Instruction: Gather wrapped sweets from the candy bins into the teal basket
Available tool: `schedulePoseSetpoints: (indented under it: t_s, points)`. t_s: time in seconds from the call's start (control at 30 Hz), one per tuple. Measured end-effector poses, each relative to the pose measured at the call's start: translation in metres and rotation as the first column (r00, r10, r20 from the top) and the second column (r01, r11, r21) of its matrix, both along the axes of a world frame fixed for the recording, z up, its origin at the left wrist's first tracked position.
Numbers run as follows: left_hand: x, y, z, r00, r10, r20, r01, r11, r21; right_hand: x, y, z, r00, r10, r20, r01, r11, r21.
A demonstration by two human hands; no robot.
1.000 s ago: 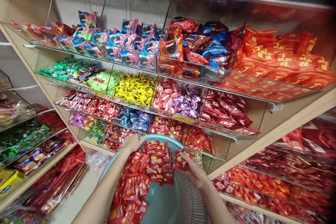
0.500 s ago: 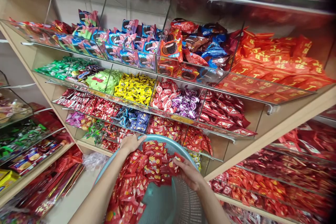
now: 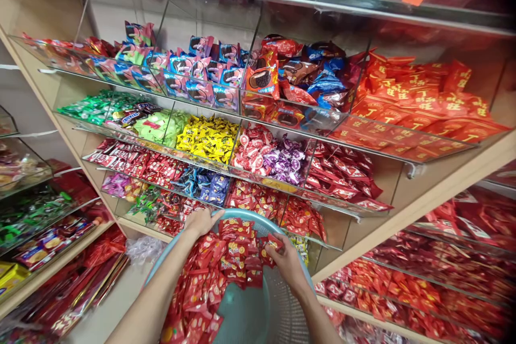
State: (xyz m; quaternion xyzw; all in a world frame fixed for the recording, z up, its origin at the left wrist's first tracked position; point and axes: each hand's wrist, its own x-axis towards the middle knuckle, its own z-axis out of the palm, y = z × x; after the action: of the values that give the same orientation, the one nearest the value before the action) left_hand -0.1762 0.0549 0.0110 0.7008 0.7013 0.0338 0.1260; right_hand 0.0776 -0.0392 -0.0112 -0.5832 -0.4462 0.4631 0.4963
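A round teal plastic basket (image 3: 304, 312) with slotted sides sits low in front of me. Small red candy packets (image 3: 201, 279) fill its left and far parts, some lined up in rows at the far side; the bottom shows bare near the middle. My left hand (image 3: 200, 223) is closed over the far-left rim, thumb lying along it; its other fingers are mostly hidden. Inside the far-right rim, my right hand (image 3: 287, 258) pinches a red packet (image 3: 268, 247) between thumb and fingers, beside the lined-up rows.
A wooden shelf unit (image 3: 447, 185) with clear-fronted bins stands just beyond the basket, holding yellow candies (image 3: 207, 137), purple candies (image 3: 284, 158) and orange bags (image 3: 415, 97). More filled shelves stand at left and right. A clear plastic bag (image 3: 145, 250) lies on the floor.
My right hand has turned slightly, its fingers curling more over the red packet near the same spot. My left hand stays on the rim. The view has shifted a little.
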Motion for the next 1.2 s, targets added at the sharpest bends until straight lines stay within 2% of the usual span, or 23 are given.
schedulePoseSetpoints:
  t_s: [0.17,0.37,0.47,0.63,0.77,0.9,1.07,1.2]
  points:
    - [-0.001,0.002,-0.003,1.000,-0.010,-0.011,0.010,1.000,0.007,0.000,0.000,0.000,0.998,0.014,-0.058,-0.014,1.000,-0.004]
    - [-0.003,0.006,-0.007,1.000,0.005,0.010,-0.004,0.999,-0.034,-0.003,-0.002,0.007,0.954,0.063,-0.292,-0.084,0.995,-0.060]
    - [-0.004,0.009,-0.008,0.999,0.022,0.028,-0.020,0.998,-0.060,-0.004,-0.003,0.017,0.923,0.106,-0.371,-0.153,0.983,-0.102]
    - [-0.003,0.012,-0.006,0.997,0.050,0.061,-0.042,0.991,-0.124,-0.013,0.007,0.044,0.900,0.174,-0.400,-0.233,0.967,-0.104]
    - [-0.003,0.014,-0.006,0.995,0.061,0.076,-0.050,0.989,-0.141,-0.036,0.027,0.059,0.908,0.237,-0.345,-0.274,0.960,-0.062]
    - [-0.005,0.014,-0.007,0.991,0.066,0.113,-0.049,0.988,-0.150,-0.066,0.052,0.058,0.927,0.327,-0.185,-0.342,0.938,-0.057]
    - [-0.006,0.015,-0.005,0.986,0.056,0.159,-0.031,0.987,-0.156,-0.093,0.081,0.048,0.866,0.489,-0.099,-0.493,0.870,-0.017]
    - [-0.009,0.016,-0.006,0.974,0.080,0.213,-0.045,0.985,-0.165,-0.105,0.097,0.043,0.808,0.590,0.002,-0.585,0.801,-0.127]
